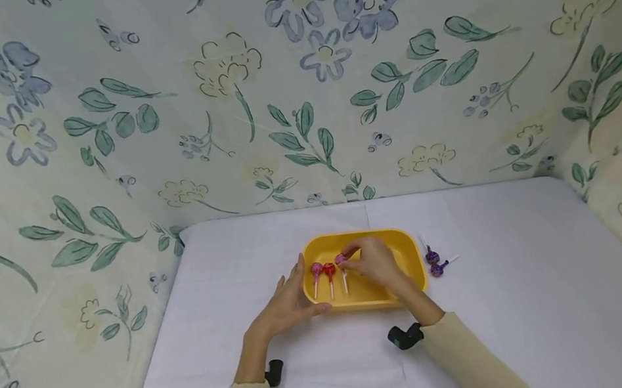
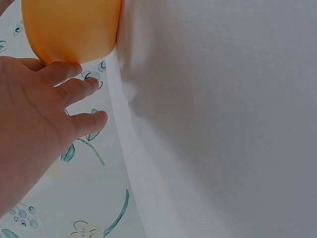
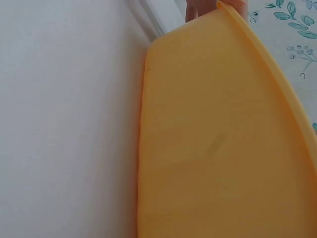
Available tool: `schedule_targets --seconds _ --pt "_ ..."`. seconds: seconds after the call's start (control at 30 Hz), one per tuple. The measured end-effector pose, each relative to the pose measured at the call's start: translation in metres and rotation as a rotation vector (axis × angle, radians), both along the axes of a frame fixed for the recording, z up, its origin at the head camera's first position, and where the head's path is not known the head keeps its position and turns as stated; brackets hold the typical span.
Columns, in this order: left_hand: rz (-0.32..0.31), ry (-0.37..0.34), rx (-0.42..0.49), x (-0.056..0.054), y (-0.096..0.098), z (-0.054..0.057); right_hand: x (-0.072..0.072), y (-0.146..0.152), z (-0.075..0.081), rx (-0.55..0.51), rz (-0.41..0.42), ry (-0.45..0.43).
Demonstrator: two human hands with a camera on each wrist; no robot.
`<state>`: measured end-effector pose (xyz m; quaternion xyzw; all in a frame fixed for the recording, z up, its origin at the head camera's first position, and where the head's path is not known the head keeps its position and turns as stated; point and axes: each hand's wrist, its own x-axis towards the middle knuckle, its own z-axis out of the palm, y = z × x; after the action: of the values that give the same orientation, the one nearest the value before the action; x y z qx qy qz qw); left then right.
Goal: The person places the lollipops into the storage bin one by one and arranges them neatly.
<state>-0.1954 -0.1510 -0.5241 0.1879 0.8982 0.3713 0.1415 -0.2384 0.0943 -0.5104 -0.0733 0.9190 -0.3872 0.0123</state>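
Note:
A shallow yellow tray [image 1: 374,303] lies on the white-covered table. Inside it on the left are a pink lollipop [image 1: 316,269] and a red lollipop [image 1: 329,269], side by side with sticks toward the front. My right hand [image 1: 377,261] reaches over the tray and pinches another pink lollipop [image 1: 341,259] by its head, right of the red one. At the tray's front left corner, my left hand [image 1: 288,306] holds the rim, thumb along the front and fingers along the left side. In the left wrist view, the left hand's outer fingers [image 2: 89,121] extend beside the tray wall.
Two purple lollipops [image 1: 434,263] lie on the table just right of the tray. White cloth [image 1: 540,294] covers the table. Floral fabric [image 1: 296,90] hangs behind it and at both sides. Black wrist cameras [image 1: 405,337] sit on both wrists.

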Motion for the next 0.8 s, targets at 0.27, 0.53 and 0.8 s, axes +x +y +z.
schedule_targets --seconds 0.27,0.53,0.8 --pt "0.003 -0.008 -0.002 0.001 0.000 0.001 0.000 -0.009 -0.005 0.060 -0.026 0.023" --pt "-0.003 -0.006 0.005 0.001 0.000 -0.003 0.002 -0.012 -0.009 0.120 -0.029 0.037" --pt "-0.005 0.004 0.001 0.000 0.000 -0.002 0.001 -0.012 -0.011 0.153 -0.046 0.046"
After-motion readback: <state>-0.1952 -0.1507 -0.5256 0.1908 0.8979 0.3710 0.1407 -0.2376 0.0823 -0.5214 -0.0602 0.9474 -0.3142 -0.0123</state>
